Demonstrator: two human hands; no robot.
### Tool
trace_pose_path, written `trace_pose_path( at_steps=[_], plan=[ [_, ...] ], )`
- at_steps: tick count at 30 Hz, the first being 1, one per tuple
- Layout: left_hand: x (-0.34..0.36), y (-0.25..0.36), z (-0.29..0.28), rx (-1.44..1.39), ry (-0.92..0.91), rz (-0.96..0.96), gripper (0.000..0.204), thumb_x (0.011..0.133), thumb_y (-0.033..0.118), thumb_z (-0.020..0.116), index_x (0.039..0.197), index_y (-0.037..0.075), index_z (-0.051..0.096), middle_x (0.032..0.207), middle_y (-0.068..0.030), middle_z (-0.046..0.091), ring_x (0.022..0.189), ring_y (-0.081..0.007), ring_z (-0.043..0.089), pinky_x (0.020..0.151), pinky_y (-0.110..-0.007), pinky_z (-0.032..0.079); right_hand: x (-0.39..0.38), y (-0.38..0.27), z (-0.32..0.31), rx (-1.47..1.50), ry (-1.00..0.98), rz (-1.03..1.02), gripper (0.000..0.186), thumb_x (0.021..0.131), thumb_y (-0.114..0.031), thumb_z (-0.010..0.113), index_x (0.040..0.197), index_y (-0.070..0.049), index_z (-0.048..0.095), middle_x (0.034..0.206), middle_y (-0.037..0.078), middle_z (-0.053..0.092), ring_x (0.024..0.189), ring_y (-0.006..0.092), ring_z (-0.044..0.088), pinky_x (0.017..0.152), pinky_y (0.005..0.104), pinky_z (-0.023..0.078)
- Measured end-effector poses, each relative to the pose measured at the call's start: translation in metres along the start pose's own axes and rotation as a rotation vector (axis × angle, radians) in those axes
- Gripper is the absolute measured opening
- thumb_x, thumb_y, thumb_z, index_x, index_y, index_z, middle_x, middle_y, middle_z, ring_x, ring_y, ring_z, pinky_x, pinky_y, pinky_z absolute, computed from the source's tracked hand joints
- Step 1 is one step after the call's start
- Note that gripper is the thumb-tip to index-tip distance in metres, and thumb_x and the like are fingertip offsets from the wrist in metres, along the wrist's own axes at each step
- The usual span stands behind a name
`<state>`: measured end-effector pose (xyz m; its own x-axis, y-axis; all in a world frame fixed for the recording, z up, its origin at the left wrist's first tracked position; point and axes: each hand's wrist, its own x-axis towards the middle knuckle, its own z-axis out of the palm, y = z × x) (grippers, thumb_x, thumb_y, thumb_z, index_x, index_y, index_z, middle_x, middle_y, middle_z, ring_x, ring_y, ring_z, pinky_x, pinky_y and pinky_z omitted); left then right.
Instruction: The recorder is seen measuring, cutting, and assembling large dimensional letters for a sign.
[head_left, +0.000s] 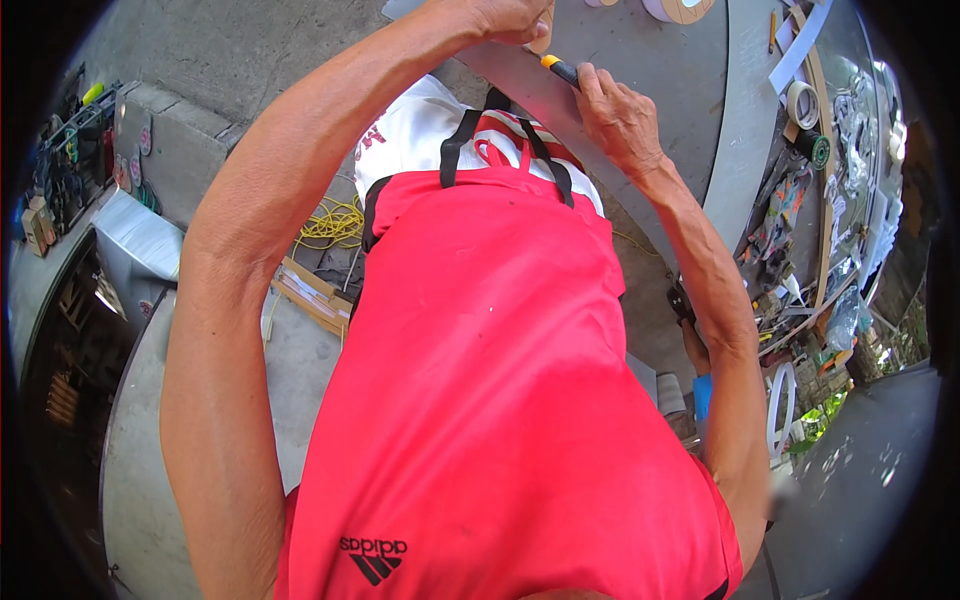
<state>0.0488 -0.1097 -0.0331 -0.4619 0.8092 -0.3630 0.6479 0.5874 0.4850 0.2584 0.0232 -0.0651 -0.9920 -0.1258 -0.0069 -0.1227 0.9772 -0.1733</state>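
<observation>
At the top edge, my left hand [510,18] is closed around a flat tan piece [543,32] with a curved edge; part of that hand is cut off by the frame. My right hand [620,118] grips a tool with a black and yellow handle [563,70]. A thin shaft runs from its yellow end toward the tan piece; whether the tip touches it I cannot tell. Both hands are over a grey tabletop [650,50]. Pale rolls or discs with tan faces [680,8] lie beyond my right hand.
To the right, clutter includes a tape roll [802,105], a green spool [818,150], a pencil [772,32] and a long wooden strip [826,235]. Yellow cord [335,224] and a cardboard box [312,296] lie left of my body. Concrete blocks [175,140] stand farther left.
</observation>
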Motion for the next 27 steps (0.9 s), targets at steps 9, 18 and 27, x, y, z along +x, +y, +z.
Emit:
trace_pose_path(
  at_steps=[9,18,27],
  plan=[
    [-0.004,0.001,-0.006,0.022,0.002,0.002,0.118,0.064,0.007,0.082,0.162,-0.001,0.017,0.171,-0.0261,-0.002,0.132,-0.0465,0.050,0.098,-0.062,0.052,-0.004,0.005,-0.005,0.037,-0.066,0.015,0.017,0.096,-0.018,0.065,0.107,-0.009,0.056,0.081,0.007,0.061,0.069,0.0249,0.068,0.056,0.0376,0.055],
    [-0.003,0.004,-0.008,-0.007,-0.016,-0.015,0.113,0.067,0.007,0.078,0.162,0.000,0.017,0.171,-0.0243,-0.004,0.134,-0.0481,0.048,0.097,-0.066,0.050,0.002,0.021,-0.025,0.028,-0.071,-0.066,0.017,0.094,-0.015,0.061,0.109,-0.008,0.058,0.082,0.007,0.061,0.064,0.0248,0.068,0.055,0.0399,0.054],
    [0.001,-0.001,-0.010,-0.019,-0.062,0.004,0.116,0.069,0.010,0.074,0.164,0.001,0.008,0.171,-0.0254,-0.008,0.138,-0.0586,0.040,0.109,-0.070,0.040,-0.016,-0.014,-0.021,0.703,-0.252,0.710,0.033,0.100,-0.032,0.058,0.096,0.000,0.056,0.072,0.028,0.066,0.069,0.0500,0.066,0.064,0.0576,0.051]
  ],
)
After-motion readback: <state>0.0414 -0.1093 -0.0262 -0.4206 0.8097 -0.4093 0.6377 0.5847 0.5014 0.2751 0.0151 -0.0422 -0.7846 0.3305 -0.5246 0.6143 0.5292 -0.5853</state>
